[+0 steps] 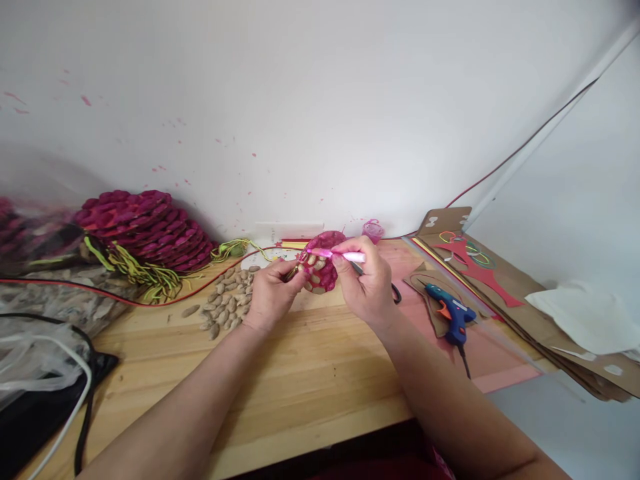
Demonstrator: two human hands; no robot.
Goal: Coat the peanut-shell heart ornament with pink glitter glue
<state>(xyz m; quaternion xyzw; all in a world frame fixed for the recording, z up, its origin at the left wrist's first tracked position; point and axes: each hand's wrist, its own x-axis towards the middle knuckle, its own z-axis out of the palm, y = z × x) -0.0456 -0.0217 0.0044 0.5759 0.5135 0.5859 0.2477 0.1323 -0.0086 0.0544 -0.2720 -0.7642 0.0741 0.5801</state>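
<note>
My left hand (277, 288) is closed on the left edge of a round, peanut-covered piece (327, 280). Much of that piece is magenta, while several peanuts near its middle and lower left keep their pale tan colour. Between the thumb and fingers of my right hand (367, 283) is a slim paintbrush (350, 256) with a white handle end and a pink-stained front. Its tip points left and meets the face of the piece. Loose unpainted peanuts (225, 303) lie on the wooden table (280, 387), left of my left hand.
A stack of magenta peanut-covered pieces (150, 230) with yellow-green strings stands at the back left. Behind my right hand is a pink-stained cup (373, 230). A blue glue gun (453, 313) lies at right near cardboard (500, 320). A red-black cable (200, 291) crosses the left side.
</note>
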